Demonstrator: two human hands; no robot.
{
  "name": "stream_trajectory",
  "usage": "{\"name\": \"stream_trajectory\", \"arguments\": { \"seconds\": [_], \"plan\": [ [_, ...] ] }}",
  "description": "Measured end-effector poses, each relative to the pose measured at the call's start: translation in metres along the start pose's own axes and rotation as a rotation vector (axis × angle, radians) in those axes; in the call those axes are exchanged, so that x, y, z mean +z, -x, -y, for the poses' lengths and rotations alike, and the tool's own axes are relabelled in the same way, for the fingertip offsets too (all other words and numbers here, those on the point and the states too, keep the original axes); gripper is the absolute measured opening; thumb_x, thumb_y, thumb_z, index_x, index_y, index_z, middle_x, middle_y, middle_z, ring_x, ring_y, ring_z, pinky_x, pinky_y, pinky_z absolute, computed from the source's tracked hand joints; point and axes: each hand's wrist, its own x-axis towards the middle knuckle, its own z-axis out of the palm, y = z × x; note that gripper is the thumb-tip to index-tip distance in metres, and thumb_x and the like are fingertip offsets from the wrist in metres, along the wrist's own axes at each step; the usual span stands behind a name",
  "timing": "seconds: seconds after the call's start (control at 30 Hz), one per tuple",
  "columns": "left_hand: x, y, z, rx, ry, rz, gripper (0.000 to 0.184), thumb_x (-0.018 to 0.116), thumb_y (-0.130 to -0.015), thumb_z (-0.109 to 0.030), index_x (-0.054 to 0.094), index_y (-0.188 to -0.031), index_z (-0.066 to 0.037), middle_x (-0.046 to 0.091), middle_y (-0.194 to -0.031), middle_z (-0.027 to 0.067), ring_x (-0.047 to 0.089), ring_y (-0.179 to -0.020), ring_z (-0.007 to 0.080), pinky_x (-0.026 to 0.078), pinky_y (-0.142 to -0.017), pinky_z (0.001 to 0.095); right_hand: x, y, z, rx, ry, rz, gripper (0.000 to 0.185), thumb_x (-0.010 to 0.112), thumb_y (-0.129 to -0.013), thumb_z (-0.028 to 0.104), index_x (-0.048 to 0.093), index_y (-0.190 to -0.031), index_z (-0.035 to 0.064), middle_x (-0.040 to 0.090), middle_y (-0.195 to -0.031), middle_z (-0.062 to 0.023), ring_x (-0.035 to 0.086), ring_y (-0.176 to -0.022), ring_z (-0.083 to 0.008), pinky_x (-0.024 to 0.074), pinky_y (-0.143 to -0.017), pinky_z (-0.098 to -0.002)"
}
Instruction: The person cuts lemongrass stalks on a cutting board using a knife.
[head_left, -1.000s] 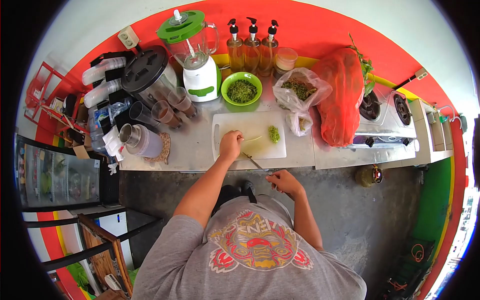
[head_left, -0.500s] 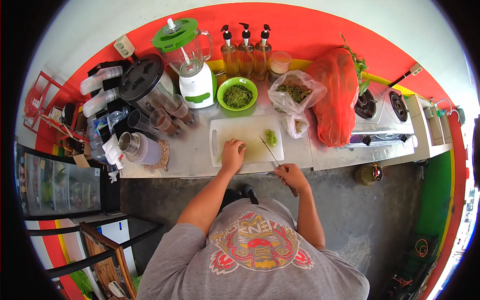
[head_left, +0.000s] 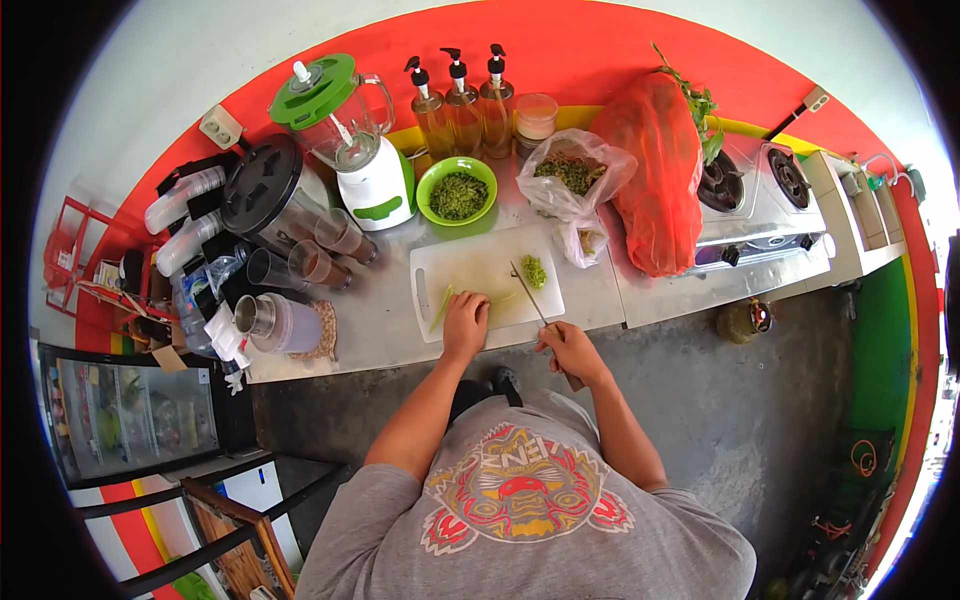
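On the white cutting board [head_left: 440, 262], my left hand [head_left: 466, 322] is closed, fingers bent down onto a thin green stalk [head_left: 502, 298] that sticks out on the right; most of it is hidden. Another green stalk [head_left: 442, 304] lies just left of that hand. My right hand [head_left: 570, 350] grips a knife [head_left: 530, 293] by its handle, at the board's front right edge. The blade slants up and left over the board, its tip beside a small pile of chopped green pieces [head_left: 534, 271].
Behind the board stand a green bowl [head_left: 487, 208] of chopped greens, a plastic bag [head_left: 570, 200] of greens and a blender [head_left: 372, 180]. A red bag [head_left: 655, 190] and a gas stove [head_left: 750, 225] are to the right. Cups [head_left: 320, 268] and a steel-topped container [head_left: 285, 325] stand left.
The camera view has shifted and tilted slightly. My left hand's fingers have moved on the stalk, and a loose stalk now shows to its left. The knife stays in my right hand.
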Motion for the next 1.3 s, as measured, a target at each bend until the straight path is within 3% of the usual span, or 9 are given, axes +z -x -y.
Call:
{"name": "stream_trajectory", "arguments": {
  "seconds": [0.07,0.17,0.3,0.37,0.7,0.8,0.87,0.97,1.3],
  "plan": [
    [0.000,-0.001,0.001,-0.024,0.051,0.006,0.005,0.066,-0.087,-0.006,0.065,-0.092,-0.004,0.064,-0.092,0.0096,0.057,-0.090,0.0324,0.047,-0.081,0.0429,-0.001,-0.006,-0.006,0.054,-0.178,-0.003,0.028,0.058,-0.101,0.026,0.060,-0.099,-0.0023,0.069,-0.085,-0.0089,0.056,-0.048,-0.0123,0.0454,-0.045,-0.0282],
    [0.002,0.000,0.006,-0.034,0.070,0.001,0.006,0.067,-0.086,-0.005,0.065,-0.091,-0.004,0.064,-0.091,0.0096,0.058,-0.090,0.0317,0.047,-0.080,0.0421,-0.002,-0.008,-0.011,-0.019,-0.046,-0.047,0.031,0.056,-0.102,0.029,0.060,-0.097,-0.0011,0.067,-0.083,-0.0083,0.056,-0.048,-0.0124,0.0444,-0.045,-0.0278],
    [0.001,-0.001,0.005,-0.037,0.082,-0.010,0.006,0.067,-0.086,-0.005,0.065,-0.091,-0.005,0.063,-0.091,0.0089,0.058,-0.089,0.0316,0.047,-0.080,0.0416,0.000,-0.007,-0.009,0.001,-0.136,0.001,0.033,0.053,-0.103,0.032,0.059,-0.098,-0.0002,0.066,-0.080,-0.0075,0.057,-0.048,-0.0125,0.0445,-0.044,-0.0282],
    [0.000,-0.001,0.005,-0.014,0.082,-0.020,0.006,0.067,-0.085,-0.006,0.065,-0.091,-0.006,0.063,-0.090,0.0082,0.058,-0.088,0.0316,0.047,-0.079,0.0417,0.007,-0.006,-0.007,-0.010,-0.081,0.062,0.032,0.049,-0.106,0.033,0.057,-0.107,0.0020,0.067,-0.083,-0.0088,0.057,-0.048,-0.0130,0.0455,-0.044,-0.0284],
    [-0.003,0.000,0.001,0.027,-0.010,-0.025,0.008,0.066,-0.087,-0.006,0.066,-0.094,-0.009,0.062,-0.091,0.0073,0.058,-0.089,0.0313,0.047,-0.078,0.0426,0.028,-0.015,-0.029,-0.119,0.288,-0.100,0.037,0.053,-0.103,0.035,0.055,-0.102,-0.0016,0.069,-0.075,-0.0130,0.060,-0.045,-0.0164,0.0491,-0.046,-0.0322],
    [-0.002,0.000,0.001,0.062,-0.041,-0.038,0.013,0.064,-0.087,-0.006,0.068,-0.099,-0.011,0.061,-0.090,0.0067,0.057,-0.087,0.0301,0.047,-0.078,0.0423,0.031,-0.019,-0.040,-0.241,0.556,-0.243,0.037,0.054,-0.102,0.036,0.057,-0.100,-0.0008,0.069,-0.075,-0.0188,0.066,-0.053,-0.0291,0.0527,-0.053,-0.0418],
    [-0.004,0.001,0.000,0.087,-0.070,-0.002,0.023,0.063,-0.087,-0.005,0.070,-0.106,-0.015,0.058,-0.090,0.0061,0.056,-0.087,0.0284,0.048,-0.079,0.0416,0.033,-0.016,-0.036,-0.273,0.660,-0.318,0.038,0.054,-0.101,0.038,0.059,-0.099,-0.0001,0.068,-0.078,-0.0248,0.067,-0.068,-0.0436,0.0528,-0.064,-0.0530],
    [-0.005,0.001,0.002,0.149,-0.171,0.050,0.032,0.062,-0.085,-0.005,0.072,-0.111,-0.020,0.056,-0.091,0.0054,0.055,-0.087,0.0273,0.048,-0.080,0.0407,0.038,-0.002,-0.017,-0.212,0.717,-0.335,0.039,0.054,-0.101,0.039,0.058,-0.099,0.0003,0.068,-0.080,-0.0283,0.065,-0.078,-0.0505,0.0502,-0.071,-0.0595],
    [-0.004,0.004,0.005,0.118,-0.169,0.070,0.033,0.062,-0.084,-0.005,0.074,-0.110,-0.021,0.056,-0.094,0.0048,0.055,-0.088,0.0265,0.048,-0.082,0.0398,0.041,0.008,-0.009,-0.195,0.867,-0.361,0.037,0.052,-0.102,0.039,0.054,-0.100,0.0024,0.068,-0.076,-0.0266,0.066,-0.073,-0.0492,0.0512,-0.067,-0.0596]
  ]
}}
